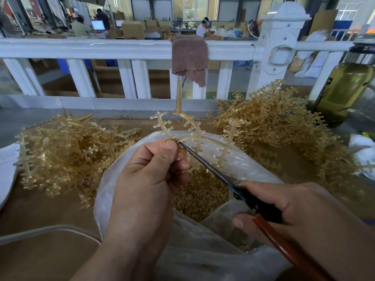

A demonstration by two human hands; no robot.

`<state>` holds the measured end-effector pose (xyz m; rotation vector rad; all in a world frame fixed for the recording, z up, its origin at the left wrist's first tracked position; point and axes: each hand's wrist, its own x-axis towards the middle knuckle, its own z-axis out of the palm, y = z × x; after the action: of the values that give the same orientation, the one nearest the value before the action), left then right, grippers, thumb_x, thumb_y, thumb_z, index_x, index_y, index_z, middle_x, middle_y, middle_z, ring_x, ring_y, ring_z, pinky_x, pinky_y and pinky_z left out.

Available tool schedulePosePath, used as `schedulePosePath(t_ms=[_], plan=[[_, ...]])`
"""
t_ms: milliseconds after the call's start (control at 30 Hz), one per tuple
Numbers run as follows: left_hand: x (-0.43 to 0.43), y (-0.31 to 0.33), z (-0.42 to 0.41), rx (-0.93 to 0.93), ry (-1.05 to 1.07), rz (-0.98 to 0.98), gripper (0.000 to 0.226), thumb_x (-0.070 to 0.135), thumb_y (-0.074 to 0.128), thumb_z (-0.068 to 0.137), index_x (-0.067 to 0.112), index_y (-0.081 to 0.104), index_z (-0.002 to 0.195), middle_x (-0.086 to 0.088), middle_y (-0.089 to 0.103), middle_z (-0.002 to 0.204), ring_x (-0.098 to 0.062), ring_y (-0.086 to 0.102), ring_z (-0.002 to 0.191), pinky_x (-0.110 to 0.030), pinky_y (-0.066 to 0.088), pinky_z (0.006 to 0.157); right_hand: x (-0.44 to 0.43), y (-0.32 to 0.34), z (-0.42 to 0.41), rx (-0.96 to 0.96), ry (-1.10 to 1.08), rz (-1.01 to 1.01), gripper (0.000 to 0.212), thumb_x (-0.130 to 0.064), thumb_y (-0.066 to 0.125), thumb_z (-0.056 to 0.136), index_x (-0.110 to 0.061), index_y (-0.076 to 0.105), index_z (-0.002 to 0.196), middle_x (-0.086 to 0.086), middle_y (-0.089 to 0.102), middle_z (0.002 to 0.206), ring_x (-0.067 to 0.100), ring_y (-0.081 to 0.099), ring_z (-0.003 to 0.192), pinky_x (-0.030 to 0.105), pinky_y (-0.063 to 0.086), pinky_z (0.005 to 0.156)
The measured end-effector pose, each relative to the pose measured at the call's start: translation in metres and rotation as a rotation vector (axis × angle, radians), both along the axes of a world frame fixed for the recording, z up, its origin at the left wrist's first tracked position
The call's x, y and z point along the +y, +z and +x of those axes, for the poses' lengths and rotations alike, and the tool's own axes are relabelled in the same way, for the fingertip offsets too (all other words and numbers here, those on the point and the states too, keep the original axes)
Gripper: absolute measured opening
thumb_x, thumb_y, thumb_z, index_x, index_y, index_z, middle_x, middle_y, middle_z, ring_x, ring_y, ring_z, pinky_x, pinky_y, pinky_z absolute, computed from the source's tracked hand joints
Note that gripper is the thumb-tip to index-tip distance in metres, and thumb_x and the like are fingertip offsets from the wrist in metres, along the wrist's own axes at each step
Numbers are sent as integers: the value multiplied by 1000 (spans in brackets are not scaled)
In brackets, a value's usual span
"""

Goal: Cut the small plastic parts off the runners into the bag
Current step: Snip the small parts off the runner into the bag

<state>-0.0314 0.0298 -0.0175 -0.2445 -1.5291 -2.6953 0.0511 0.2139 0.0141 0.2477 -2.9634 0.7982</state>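
Runner (194, 134) currently being trimmed is held up right over the open bag (102, 191), roughly mid-frame, with a few small parts on its branches.

Going left to right:

- Left pile (67, 151) on the table (40, 220): looks like stripped runners, though I can't say for sure they're all bare.
- Left hand (150, 179): thumb and fingers pinch the near end of the runner, sprue pointing up.
- Scissors (211, 169): the tip sits right at the left thumb, touching the runner. I can't tell whether the blades are parted.
- Loose parts (203, 197): already heaped in the bag, below the blade.
- Right hand (304, 216): fingers curled round the scissor handles.
- Right pile (274, 126): runners with parts still on, with a bottle (345, 88) just behind it.

What I'd worry about:

- That tip is far too close to the thumb, so a snip or slip there could nick skin.
- The far branches hang near the bag's rim, so parts cut there could ping onto the table instead of dropping in.
- Cutting off-line would leave a stub on the part.
- Tossing the runner onto the wrong pile would mix done with undone.
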Motion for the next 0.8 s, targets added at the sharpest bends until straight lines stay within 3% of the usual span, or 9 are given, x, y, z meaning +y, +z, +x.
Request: schedulePosePath(t_ms=[133,267,533,700,800], plan=[[1,2,1,-1,6,8,18,23,63,85,24,69,68,0,62,70,-10,59,64,-19,51,54,-1,1,0,-10,-4,11,50,-82,40,67,-57,56,107,-36,62,73,-18,58,66,3,41,58],[1,1,1,0,7,-6,17,23,63,86,23,69,70,0,62,71,-11,59,64,-20,51,55,-1,1,1,-14,-15,-2,50,-80,48,69,-49,60,106,-31,64,74,-13,60,66,5,42,59],[1,-2,-2,-17,-11,-3,11,25,64,82,21,67,71,0,63,71,-10,59,62,-19,51,53,0,-2,-1,-64,-34,-28,54,-83,41,69,-46,58,105,-28,65,79,-10,61,71,8,44,67],[1,-2,-2,-12,-17,-4,10,24,64,83,20,65,74,1,62,71,-10,58,63,-20,51,54,-1,-1,-2,-78,-46,-42,56,-86,38,64,-54,53,108,-30,65,81,-9,61,73,8,43,69],[0,0,-2,-15,-6,-2,12,22,63,86,20,65,75,2,62,70,-9,58,61,-20,51,53,2,3,-2,-132,-31,-81,63,-91,40,65,-50,57,109,-22,69,91,-6,64,76,15,46,74]])
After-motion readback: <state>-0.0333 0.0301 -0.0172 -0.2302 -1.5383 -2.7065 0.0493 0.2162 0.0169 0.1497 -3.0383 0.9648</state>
